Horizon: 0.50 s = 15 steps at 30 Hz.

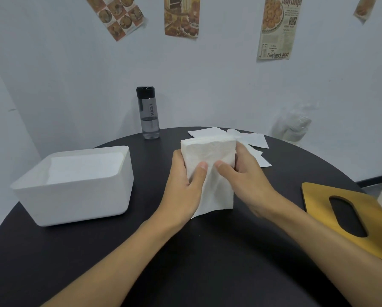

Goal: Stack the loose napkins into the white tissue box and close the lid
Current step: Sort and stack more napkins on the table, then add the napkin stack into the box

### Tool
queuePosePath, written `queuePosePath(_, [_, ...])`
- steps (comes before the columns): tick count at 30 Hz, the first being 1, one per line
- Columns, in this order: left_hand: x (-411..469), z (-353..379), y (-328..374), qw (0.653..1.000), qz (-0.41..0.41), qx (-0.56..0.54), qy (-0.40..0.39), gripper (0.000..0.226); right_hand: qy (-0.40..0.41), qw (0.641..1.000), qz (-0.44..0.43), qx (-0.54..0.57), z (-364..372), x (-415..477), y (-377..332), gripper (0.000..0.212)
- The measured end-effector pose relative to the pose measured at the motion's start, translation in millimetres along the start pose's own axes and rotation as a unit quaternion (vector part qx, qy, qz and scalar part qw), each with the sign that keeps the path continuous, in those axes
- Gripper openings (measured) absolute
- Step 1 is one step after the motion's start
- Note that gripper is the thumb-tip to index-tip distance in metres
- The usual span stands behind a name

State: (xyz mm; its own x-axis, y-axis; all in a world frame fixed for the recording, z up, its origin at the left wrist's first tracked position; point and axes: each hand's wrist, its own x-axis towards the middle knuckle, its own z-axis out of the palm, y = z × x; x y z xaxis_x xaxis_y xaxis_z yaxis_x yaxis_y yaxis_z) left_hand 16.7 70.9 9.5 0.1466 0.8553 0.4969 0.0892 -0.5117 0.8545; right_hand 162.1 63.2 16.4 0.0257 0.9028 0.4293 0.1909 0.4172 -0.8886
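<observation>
Two grips share one load: the left grip (181,185) and right grip (245,180) curl round the napkin stack (210,151) held between them, thumbs on its near face, above the worktop (207,251). The step looks like squaring the stack. Next, it should go left into the open white tissue box (75,202). More loose napkins (254,139) wait just behind, and the lid (318,204) lies well apart at right.

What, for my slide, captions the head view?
Left hand and right hand grip a napkin stack beside the open tissue box.

dark round table (207,251), clear bottle (147,113) with black cap at its far edge, food posters (276,27) on pale wall (53,63)
</observation>
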Motion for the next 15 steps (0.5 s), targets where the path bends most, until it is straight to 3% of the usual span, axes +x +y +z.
queuePosePath(2, [1.7,-0.8,2.5,1.000,0.014,0.002,0.002,0.023,0.011,1.000,-0.017,-0.010,3.4,0.5,-3.7,0.025])
queuePosePath(6, [3.6,-3.1,2.0,0.999,0.031,0.002,-0.009,0.025,-0.004,0.999,-0.011,0.045,1.8,2.2,-1.9,0.031])
queuePosePath(9, [2.3,-5.2,-9.9,0.998,0.003,0.020,-0.051,0.031,-0.057,0.997,0.035,-0.025,-1.4,0.0,11.0,0.041])
queuePosePath(15, [5.3,-10.0,-14.9,0.997,-0.022,0.055,-0.055,0.026,-0.058,0.994,0.054,-0.073,-5.7,0.7,12.7,0.032])
